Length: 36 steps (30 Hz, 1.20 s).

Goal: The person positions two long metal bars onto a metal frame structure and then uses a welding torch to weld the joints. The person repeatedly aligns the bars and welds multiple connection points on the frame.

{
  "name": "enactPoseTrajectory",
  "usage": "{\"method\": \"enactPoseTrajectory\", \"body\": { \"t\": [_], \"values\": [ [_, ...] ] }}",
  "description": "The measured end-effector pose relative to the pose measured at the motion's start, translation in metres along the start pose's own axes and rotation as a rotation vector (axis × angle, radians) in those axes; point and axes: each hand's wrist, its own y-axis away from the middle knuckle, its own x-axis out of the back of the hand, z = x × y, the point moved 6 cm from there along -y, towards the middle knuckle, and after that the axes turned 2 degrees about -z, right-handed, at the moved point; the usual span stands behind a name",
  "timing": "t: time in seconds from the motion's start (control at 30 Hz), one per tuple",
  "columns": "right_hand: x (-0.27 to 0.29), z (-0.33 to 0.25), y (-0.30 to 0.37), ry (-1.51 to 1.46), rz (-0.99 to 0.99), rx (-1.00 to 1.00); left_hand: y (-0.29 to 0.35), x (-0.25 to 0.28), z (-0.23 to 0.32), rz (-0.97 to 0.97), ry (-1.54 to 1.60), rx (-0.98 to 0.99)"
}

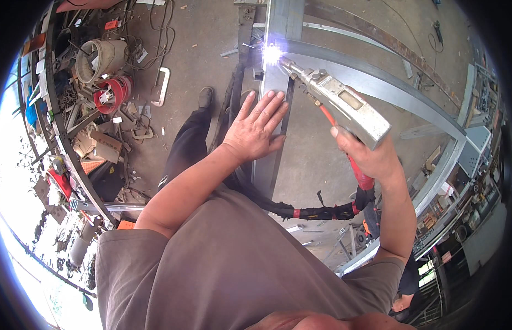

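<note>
My right hand [374,157] grips a handheld welding gun [349,104], silver with a boxy body and a narrow nozzle. The nozzle points up and left at a bright bluish-white glare [271,53], which hides the spot on the metal beneath it. That glare sits where a long steel beam [265,170] meets a crossing steel bar [371,80]. Palm down on the beam, a little nearer than the glare, lies my left hand [255,129] with fingers stretched out. A dark wrapped cable [316,212] with red bands runs from the gun's handle across below my chest.
A rack [63,137] on the left holds a worn bucket [102,59], a red bucket [114,94] and clutter. A C-clamp [161,87] lies on the floor. More metal framing [457,151] stands at right. Another person [407,286] shows at the lower right.
</note>
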Motion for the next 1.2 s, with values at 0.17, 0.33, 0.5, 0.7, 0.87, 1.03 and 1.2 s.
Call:
{"method": "enactPoseTrajectory", "body": {
  "t": [0.17,0.33,0.5,0.7,0.87,1.03,1.2],
  "values": [
    [0.000,0.003,0.003,0.007,-0.012,0.014,0.000,0.000,0.000,-0.014,-0.015,0.002],
    [0.000,0.007,0.006,-0.002,-0.013,-0.009,0.000,0.000,0.000,-0.014,-0.012,0.003],
    [0.000,0.007,0.010,0.023,0.003,-0.004,0.001,-0.001,0.001,0.000,-0.014,0.001],
    [0.001,0.008,0.012,0.005,0.002,-0.017,0.001,-0.001,0.000,-0.006,-0.013,0.005],
    [0.001,0.007,0.014,0.018,0.003,-0.033,0.000,-0.001,0.000,-0.004,-0.006,0.010],
    [0.003,0.009,0.017,0.045,-0.037,-0.127,0.000,-0.002,0.000,0.011,-0.010,0.001],
    [0.004,0.011,0.021,0.010,-0.033,-0.166,0.001,-0.003,0.001,0.010,-0.017,-0.002]
  ]
}}
